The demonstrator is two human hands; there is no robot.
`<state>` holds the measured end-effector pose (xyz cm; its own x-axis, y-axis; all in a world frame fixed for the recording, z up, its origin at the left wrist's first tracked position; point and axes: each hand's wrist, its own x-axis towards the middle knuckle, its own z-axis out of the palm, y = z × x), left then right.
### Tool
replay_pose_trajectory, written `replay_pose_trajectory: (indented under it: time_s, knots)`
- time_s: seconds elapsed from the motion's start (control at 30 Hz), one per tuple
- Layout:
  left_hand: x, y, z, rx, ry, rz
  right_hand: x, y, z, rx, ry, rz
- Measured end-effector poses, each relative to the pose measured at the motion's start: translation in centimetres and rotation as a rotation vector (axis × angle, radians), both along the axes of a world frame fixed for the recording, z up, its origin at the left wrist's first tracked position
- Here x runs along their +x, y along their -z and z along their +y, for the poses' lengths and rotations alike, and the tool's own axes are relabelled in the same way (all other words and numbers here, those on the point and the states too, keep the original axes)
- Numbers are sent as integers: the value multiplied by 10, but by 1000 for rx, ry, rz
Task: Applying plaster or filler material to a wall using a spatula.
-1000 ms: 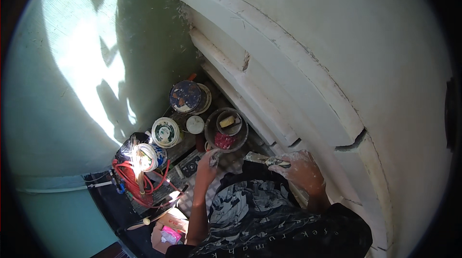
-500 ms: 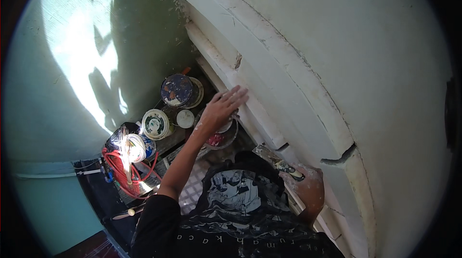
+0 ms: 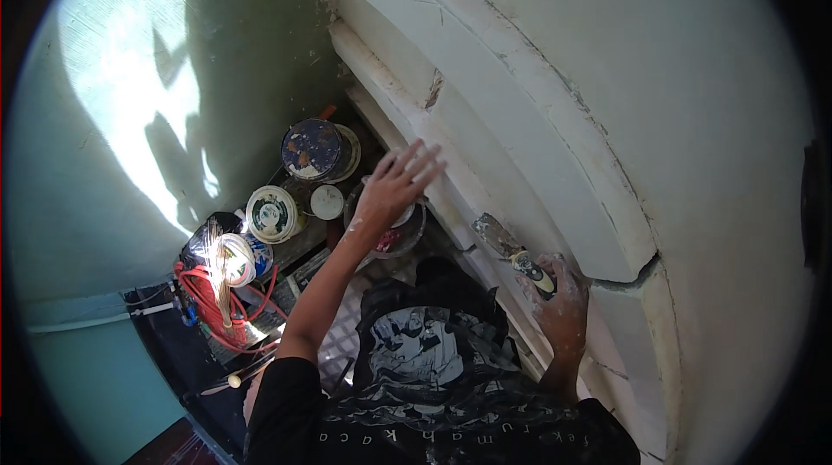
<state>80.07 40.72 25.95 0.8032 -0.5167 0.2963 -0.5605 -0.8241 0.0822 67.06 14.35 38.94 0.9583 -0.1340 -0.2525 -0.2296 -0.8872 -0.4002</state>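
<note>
Your left hand (image 3: 392, 186) is stretched out with fingers spread wide, empty, reaching toward the stepped white moulding (image 3: 485, 131) and just short of it. Your right hand (image 3: 559, 296), dusted white, is wrapped around the handle of one putty knife (image 3: 511, 248), whose blade lies against the moulding's lower step. Under your left hand sits a dark bucket (image 3: 400, 231), partly hidden by your wrist. Beyond it you have three round tubs: a paint-stained blue one (image 3: 314, 149), a pale-lidded one (image 3: 272, 214) and a small white lid (image 3: 328, 201). One coil of red hose (image 3: 208, 313) lies further left, beside the green wall (image 3: 104, 118).
</note>
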Motion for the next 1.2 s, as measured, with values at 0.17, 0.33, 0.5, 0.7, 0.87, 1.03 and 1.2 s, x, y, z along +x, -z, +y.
replay_pose_trajectory:
  time_s: [0.17,0.33,0.5,0.7,0.87,1.03,1.2]
  knots:
    - [-11,24,72,-213,-489,-84,9,36,5,69,-55,-171]
    - [-72,77,80,-370,-449,228,49,81,56,-45,-4,-271]
    - [-129,111,68,-577,-366,435,69,72,85,-42,-25,-261]
    - [-164,95,79,-663,-513,458,-13,19,30,-260,90,-131]
    - [-168,93,110,-733,-622,541,-56,19,7,-191,271,-17]
    - [-152,85,110,-729,-603,468,-25,55,13,-176,158,-130]
    - [-139,84,90,-939,-482,533,-28,43,11,-214,72,-158]
